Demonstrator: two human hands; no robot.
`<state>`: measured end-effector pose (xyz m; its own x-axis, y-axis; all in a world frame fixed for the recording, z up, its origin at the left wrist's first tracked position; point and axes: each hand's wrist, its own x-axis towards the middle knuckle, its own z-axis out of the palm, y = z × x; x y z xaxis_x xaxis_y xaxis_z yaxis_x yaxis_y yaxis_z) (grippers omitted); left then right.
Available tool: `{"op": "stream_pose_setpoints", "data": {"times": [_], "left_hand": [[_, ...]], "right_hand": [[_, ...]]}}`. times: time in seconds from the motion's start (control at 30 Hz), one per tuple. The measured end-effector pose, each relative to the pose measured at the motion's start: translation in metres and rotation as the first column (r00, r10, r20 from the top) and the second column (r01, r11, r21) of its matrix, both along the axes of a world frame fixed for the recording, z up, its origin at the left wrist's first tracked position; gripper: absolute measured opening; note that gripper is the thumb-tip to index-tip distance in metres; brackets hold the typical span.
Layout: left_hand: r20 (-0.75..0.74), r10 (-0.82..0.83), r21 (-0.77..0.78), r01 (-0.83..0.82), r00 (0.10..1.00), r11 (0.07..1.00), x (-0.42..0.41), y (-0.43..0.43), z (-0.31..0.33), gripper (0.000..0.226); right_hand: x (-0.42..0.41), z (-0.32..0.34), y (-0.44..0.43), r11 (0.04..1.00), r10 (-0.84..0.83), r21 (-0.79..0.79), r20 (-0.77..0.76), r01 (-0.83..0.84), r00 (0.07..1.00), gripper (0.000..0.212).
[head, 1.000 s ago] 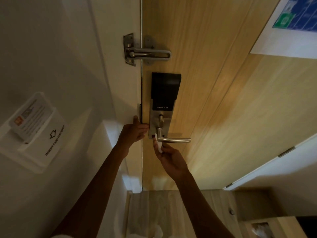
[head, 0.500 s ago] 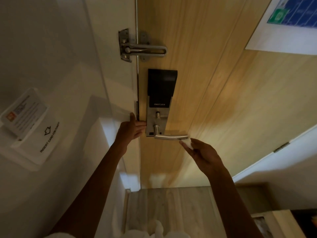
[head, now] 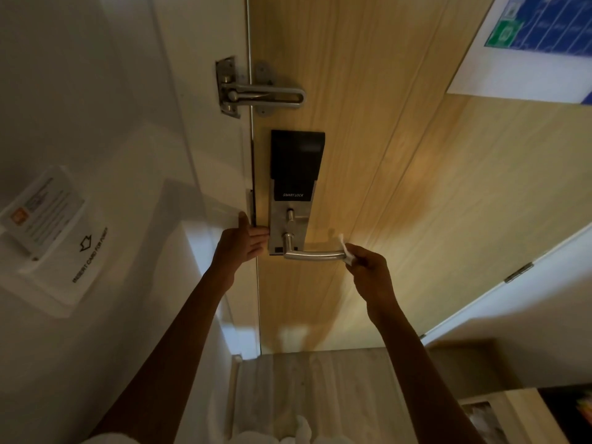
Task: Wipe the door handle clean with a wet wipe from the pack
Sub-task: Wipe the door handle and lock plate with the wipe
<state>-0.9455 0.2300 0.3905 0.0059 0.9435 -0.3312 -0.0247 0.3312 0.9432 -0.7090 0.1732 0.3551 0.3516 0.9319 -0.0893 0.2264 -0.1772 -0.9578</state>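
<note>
Wooden door carries it all. Mounted on it: smart lock plate, black top, steel below, lever handle sticking out right. Swing-bar guard above, bridging door and frame. Blue-green notice top right. My left hand flat against door edge.

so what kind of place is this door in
Most likely a hotel room entrance: the wooden door has an electronic smart lock, a swing-bar door guard, and a wall holder marked "insert card for power".
</note>
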Motion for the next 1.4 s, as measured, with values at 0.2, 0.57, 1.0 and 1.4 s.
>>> {"op": "stream_pose_setpoints", "data": {"times": [0.2,0.57,1.0,1.4], "left_hand": [[0.026,-0.083,-0.043,0.084,0.996,0.996,0.001,-0.001,0.003,0.067],[0.066,-0.111,-0.063,0.115,0.992,0.991,0.0,-0.001,0.008,0.064],[0.054,0.005,0.001,-0.005,0.999,1.0,-0.004,-0.003,-0.006,0.063],[0.108,-0.029,-0.022,0.031,0.994,0.999,-0.005,-0.001,-0.006,0.059]], "right_hand": [[-0.018,0.006,-0.012,0.927,0.181,0.135,0.654,-0.349,0.734,0.044],[0.019,0.027,0.014,0.837,0.394,-0.061,0.756,-0.543,0.523,0.044],[0.032,0.023,0.022,0.816,0.423,0.062,0.615,-0.575,0.666,0.039],[-0.05,0.011,0.023,0.823,0.354,-0.002,0.784,-0.568,0.51,0.036]]}}
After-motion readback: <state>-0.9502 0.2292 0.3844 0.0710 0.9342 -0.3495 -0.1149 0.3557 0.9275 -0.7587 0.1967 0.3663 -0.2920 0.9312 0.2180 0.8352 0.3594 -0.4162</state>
